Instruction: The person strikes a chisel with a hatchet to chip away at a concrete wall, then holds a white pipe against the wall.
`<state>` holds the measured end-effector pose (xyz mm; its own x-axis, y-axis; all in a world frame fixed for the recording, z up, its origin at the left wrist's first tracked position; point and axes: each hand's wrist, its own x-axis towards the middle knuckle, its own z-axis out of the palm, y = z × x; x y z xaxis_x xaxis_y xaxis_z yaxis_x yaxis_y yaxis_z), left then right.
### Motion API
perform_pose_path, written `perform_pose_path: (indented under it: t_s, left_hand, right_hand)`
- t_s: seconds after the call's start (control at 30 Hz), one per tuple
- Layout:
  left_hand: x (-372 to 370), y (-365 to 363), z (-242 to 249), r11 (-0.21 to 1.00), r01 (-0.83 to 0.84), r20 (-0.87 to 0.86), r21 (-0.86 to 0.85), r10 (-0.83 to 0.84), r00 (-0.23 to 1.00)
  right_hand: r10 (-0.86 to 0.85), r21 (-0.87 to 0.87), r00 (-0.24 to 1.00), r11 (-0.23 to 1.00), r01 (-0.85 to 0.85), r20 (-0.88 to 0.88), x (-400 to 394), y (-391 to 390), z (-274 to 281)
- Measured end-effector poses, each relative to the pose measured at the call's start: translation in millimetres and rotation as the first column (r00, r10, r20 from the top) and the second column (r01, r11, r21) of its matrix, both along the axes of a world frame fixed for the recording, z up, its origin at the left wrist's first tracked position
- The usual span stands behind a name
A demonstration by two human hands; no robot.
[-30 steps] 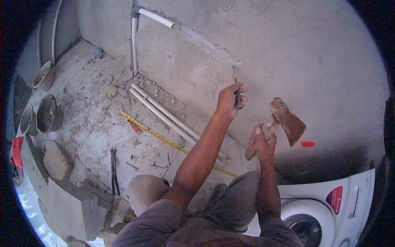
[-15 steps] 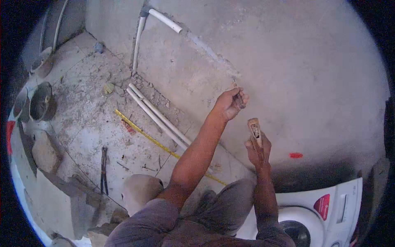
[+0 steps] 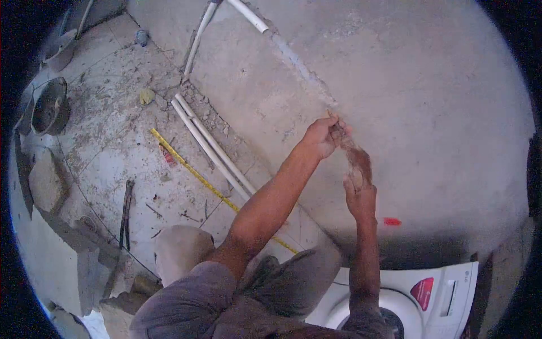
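Left hand [image 3: 322,138] pinching the chisel [image 3: 337,130], right hand [image 3: 362,201] clenching the hammer [image 3: 360,161], we are now bringing both tools together, apparently striking at the groove [image 3: 295,61].

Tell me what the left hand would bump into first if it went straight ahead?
Probably the grey wall ahead of the left hand, though how near it is, I can't tell.

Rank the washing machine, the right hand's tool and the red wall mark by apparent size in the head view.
1. Washing machine, partly cut off
2. Tool in the right hand, blurred
3. Red wall mark
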<state>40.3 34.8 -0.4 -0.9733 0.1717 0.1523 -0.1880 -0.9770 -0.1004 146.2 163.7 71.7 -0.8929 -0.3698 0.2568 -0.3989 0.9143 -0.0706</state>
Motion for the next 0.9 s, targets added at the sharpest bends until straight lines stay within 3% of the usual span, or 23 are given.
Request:
perform_pose_path:
  t_s: [0.03, 0.1, 0.17, 0.2, 0.3, 0.4, 0.47, 0.5, 0.53, 0.57, 0.63, 0.7, 0.73, 0.77, 0.8, 0.83, 0.87, 0.9]
  left_hand:
    - [-1.5, 2.0, -1.8, 1.000, 0.005, -0.042, 0.027, -0.004, 0.999]
    - [-12.6, -7.7, 3.8, 0.999, -0.024, -0.033, 0.025, 0.025, 0.999]
    - [-4.5, 1.5, -2.5, 1.000, 0.021, 0.030, 0.020, -0.021, 0.999]
    - [-3.6, -2.2, -0.5, 1.000, 0.024, 0.036, 0.017, -0.025, 0.999]
    - [-0.7, -3.9, -3.4, 1.000, 0.028, 0.046, 0.008, -0.028, 0.999]
    - [-1.3, -4.7, -4.8, 1.000, 0.025, 0.028, 0.000, -0.025, 0.999]
    - [4.2, 5.8, -10.0, 0.999, 0.033, 0.020, -0.004, -0.033, 0.999]
    - [5.2, 8.3, -11.3, 0.999, 0.053, 0.072, 0.007, -0.053, 0.996]
    - [-0.2, 1.8, -5.8, 0.998, 0.049, 0.120, 0.035, -0.053, 0.991]
    - [-4.0, -3.7, -6.4, 0.998, 0.037, 0.126, 0.041, -0.041, 0.991]
    - [-1.1, 0.4, -10.7, 0.999, 0.018, 0.009, -0.033, -0.017, 1.000]
    - [-1.5, 0.5, -13.2, 0.999, 0.041, 0.005, -0.016, -0.041, 0.999]
    - [-2.7, -1.7, -12.6, 0.999, 0.055, -0.005, 0.003, -0.055, 0.998]
    - [-2.2, -2.0, -12.7, 0.999, 0.052, -0.001, 0.010, -0.052, 0.999]
    - [-0.7, -1.3, -12.5, 0.998, 0.060, 0.020, -0.013, -0.060, 0.998]
    - [0.4, -3.1, -10.0, 0.997, 0.066, 0.033, -0.042, -0.064, 0.997]
    - [-1.3, -1.7, -11.4, 0.997, 0.067, 0.029, -0.043, -0.066, 0.997]
    - [-1.6, 0.8, -11.7, 0.997, 0.049, 0.024, -0.054, -0.047, 0.999]
  right_hand:
    - [-0.005, -0.006, 1.000, 1.000, 0.005, -0.004, 8.4, 5.7, -2.3]
    - [0.124, -0.149, 0.976, 0.977, -0.152, -0.181, 18.5, 7.6, 8.3]
    - [-0.014, -0.021, 0.895, 1.000, 0.005, -0.445, 50.8, 13.4, 24.7]
    - [-0.013, -0.016, 0.899, 1.000, 0.007, -0.438, 51.2, 20.9, 24.8]
    - [0.046, -0.349, 0.734, 0.859, -0.375, -0.678, 43.8, 48.7, 30.2]
    - [0.129, 0.075, 0.941, 0.991, -0.111, -0.314, 19.1, 22.4, -1.0]
    - [-0.054, 0.255, 0.998, 0.965, 0.061, -0.033, -13.7, 29.6, -37.2]
    - [-0.164, 0.230, 0.985, 0.962, 0.147, 0.058, -16.1, 27.6, -39.2]
    - [-0.131, 0.235, 0.991, 0.965, 0.119, 0.039, -18.8, 24.5, -34.2]
    - [-0.010, 0.123, 0.994, 0.992, 0.023, -0.105, -4.2, 28.0, -33.9]
    - [0.205, -0.073, 0.964, 0.973, -0.219, -0.168, 36.3, 24.0, 2.8]
    - [0.352, -0.178, 0.928, 0.912, -0.369, -0.122, 52.3, 12.3, 30.8]
    - [0.386, -0.390, 0.822, 0.741, -0.547, -0.419, 57.0, 10.0, 24.8]
    - [0.350, -0.333, 0.793, 0.767, -0.548, -0.499, 54.4, 11.6, 14.7]
    - [0.280, -0.120, 0.842, 0.920, -0.372, -0.460, 45.1, 18.4, 0.4]
    - [0.199, 0.269, 0.910, 0.958, -0.102, -0.364, 27.9, 23.1, -16.4]
    - [0.185, 0.369, 0.954, 0.925, -0.088, -0.237, 1.6, 27.7, -39.4]
    - [0.198, 0.315, 0.975, 0.936, -0.158, -0.098, -18.0, 15.9, -47.5]
